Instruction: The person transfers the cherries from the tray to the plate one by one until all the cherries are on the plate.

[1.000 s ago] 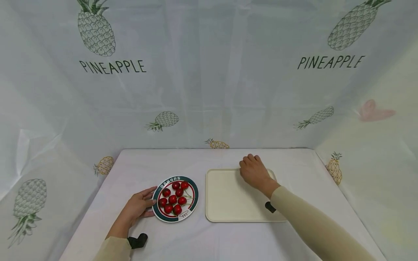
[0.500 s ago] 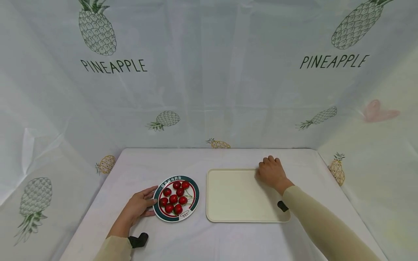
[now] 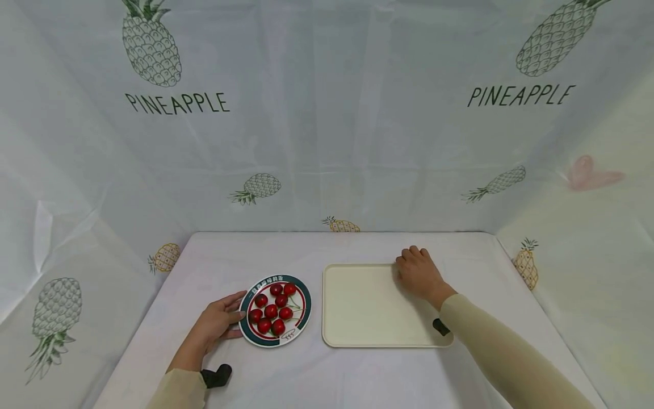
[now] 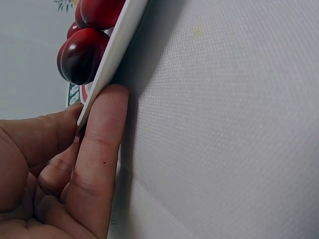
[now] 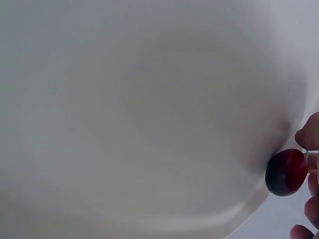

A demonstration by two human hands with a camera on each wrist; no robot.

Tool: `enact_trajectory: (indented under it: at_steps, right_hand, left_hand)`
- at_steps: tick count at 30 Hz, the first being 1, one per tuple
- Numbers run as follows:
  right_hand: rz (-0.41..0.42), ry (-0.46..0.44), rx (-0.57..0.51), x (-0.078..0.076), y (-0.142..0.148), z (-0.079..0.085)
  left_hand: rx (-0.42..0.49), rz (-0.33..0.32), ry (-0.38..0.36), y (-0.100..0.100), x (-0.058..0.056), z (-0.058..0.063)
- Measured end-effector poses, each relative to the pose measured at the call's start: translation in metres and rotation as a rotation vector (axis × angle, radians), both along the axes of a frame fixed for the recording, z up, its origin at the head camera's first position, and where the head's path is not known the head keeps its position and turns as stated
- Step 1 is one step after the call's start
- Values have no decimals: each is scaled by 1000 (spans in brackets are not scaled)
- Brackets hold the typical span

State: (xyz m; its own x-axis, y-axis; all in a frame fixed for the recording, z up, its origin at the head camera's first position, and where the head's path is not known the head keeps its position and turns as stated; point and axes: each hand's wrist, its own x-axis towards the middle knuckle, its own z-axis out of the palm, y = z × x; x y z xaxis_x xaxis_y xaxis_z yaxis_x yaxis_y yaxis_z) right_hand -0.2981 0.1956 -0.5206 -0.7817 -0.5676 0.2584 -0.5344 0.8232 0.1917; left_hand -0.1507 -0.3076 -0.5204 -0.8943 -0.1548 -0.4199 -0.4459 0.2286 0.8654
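A round white plate with a dark green rim (image 3: pixel 305 315) bears several red cherries (image 3: pixel 271 311), some with stems. My left hand (image 3: pixel 214 322) grips the plate's left edge. In the left wrist view, the thumb lies over the rim and a finger (image 4: pixel 102 144) runs beneath it. Over the back right part of a cream rectangular tray (image 3: pixel 357 307) is my right hand (image 3: pixel 421 276). The right wrist view has that hand pinching a single dark red cherry (image 5: pixel 286 172) by its stem, close to the tray's rim. In the head view this cherry is hidden behind the hand.
A white cloth (image 3: pixel 286 375) covers the table beneath the plate and tray. Behind and along both sides hangs a pale curtain (image 3: pixel 337 130) printed with pineapples. The plate stands left of the tray, with a narrow strip of cloth between them.
My right hand has moved to the right over the tray's far edge, then slightly back left. The left hand and the plate have kept their place.
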Motion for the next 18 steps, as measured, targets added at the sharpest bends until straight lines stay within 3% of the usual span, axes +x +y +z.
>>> enact_trajectory:
  at_steps: [18]
  right_hand:
    - [228, 69, 19, 25, 1, 0]
  left_hand:
    - [-10, -7, 1, -2, -1, -4]
